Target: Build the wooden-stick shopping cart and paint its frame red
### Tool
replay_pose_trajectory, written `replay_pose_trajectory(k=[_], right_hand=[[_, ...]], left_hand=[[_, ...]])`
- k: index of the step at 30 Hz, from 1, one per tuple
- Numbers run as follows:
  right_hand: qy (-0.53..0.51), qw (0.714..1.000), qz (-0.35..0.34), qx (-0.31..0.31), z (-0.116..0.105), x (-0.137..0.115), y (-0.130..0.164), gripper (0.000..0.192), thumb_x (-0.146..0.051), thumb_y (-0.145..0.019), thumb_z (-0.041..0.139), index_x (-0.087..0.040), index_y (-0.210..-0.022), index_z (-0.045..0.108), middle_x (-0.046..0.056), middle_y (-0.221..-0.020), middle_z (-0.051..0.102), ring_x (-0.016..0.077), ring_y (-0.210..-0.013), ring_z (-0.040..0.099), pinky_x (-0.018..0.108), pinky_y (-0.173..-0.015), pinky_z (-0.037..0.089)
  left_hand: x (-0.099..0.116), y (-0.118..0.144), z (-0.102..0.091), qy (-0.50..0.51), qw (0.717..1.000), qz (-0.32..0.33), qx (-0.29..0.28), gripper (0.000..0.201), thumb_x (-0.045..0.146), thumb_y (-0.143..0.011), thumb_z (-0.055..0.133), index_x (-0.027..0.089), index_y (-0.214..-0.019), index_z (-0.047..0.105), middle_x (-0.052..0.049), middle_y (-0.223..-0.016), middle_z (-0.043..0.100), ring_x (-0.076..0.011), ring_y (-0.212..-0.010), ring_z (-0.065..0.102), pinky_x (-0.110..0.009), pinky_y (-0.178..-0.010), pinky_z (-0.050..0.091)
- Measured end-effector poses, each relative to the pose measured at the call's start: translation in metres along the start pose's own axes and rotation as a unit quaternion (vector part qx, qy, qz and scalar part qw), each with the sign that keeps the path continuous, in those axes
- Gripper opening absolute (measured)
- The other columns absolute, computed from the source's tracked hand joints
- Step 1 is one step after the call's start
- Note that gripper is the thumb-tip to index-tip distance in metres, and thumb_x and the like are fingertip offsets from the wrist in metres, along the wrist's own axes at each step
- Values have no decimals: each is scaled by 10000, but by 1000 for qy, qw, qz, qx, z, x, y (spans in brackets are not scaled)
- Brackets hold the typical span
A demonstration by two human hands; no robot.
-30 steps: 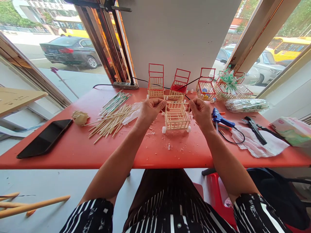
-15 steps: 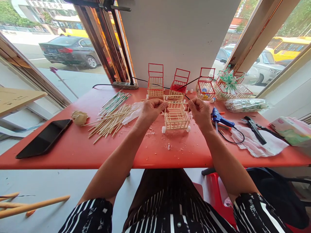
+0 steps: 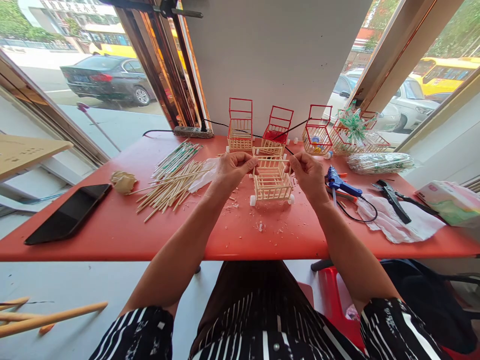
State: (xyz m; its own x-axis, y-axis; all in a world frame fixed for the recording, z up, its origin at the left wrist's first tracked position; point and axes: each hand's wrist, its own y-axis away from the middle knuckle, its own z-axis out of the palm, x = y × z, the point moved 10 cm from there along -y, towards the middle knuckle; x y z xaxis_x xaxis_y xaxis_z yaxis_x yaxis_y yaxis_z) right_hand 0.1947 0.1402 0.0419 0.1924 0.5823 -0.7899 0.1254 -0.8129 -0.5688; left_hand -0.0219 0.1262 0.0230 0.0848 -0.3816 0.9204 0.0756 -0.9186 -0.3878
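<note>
A small cart made of pale wooden sticks stands on white wheels on the red table, between my hands. My left hand is closed in a pinch at the upper left of the cart. Opposite it, my right hand pinches at the upper right. Between the fingertips a thin wooden stick runs level across the cart top, one end in each hand. Whether it touches the cart frame I cannot tell. The fingers hide both of its ends.
Loose wooden sticks lie left, near a phone. To the right are a blue glue gun, black-handled cutters on a white cloth, and a tissue pack. Finished red-handled carts line the back.
Almost nothing differs. Both hands keep the stick over the cart, and my right fingers have shifted very slightly to the left.
</note>
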Motion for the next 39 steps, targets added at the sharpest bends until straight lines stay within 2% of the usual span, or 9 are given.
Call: replay_pose_trajectory(k=[10, 24, 35, 39], right_hand=[[-6, 1000, 2, -3, 1, 2, 0, 517, -720, -896, 677, -228, -750, 613, -11, -656, 653, 97, -572, 569, 259, -579, 463], [-8, 1000, -10, -2, 2, -1, 1, 505, -691, -914, 677, -223, -737, 609, -5, -665, 658, 103, -612, 589, 260, -610, 459], [9, 1000, -9, -6, 1, -3, -1, 599, -775, -896, 623, -213, -692, 615, 1, -637, 639, 93, -553, 537, 255, -573, 456], [2, 1000, -2, -7, 0, 2, -3, 598, -793, -842, 673, -208, -721, 650, 5, -640, 650, 103, -573, 567, 257, -589, 478]], left_hand=[[11, 4, 1, 7, 1000, -1, -3, 312, 479, -749, 830, 187, -675, 749, -55, -658, 734, -175, -664, 681, -311, -698, 573], [13, 5, 0, 13, 1000, 0, -10, 288, 449, -762, 814, 179, -682, 754, -44, -642, 720, -150, -641, 644, -287, -698, 553], [11, 5, -1, 31, 1000, -3, -2, 219, 356, -785, 749, 163, -682, 747, -40, -644, 709, -133, -638, 637, -260, -683, 531], [11, 4, -1, 35, 999, -2, 0, 217, 347, -790, 752, 162, -677, 741, -39, -639, 707, -130, -632, 632, -254, -672, 527]])
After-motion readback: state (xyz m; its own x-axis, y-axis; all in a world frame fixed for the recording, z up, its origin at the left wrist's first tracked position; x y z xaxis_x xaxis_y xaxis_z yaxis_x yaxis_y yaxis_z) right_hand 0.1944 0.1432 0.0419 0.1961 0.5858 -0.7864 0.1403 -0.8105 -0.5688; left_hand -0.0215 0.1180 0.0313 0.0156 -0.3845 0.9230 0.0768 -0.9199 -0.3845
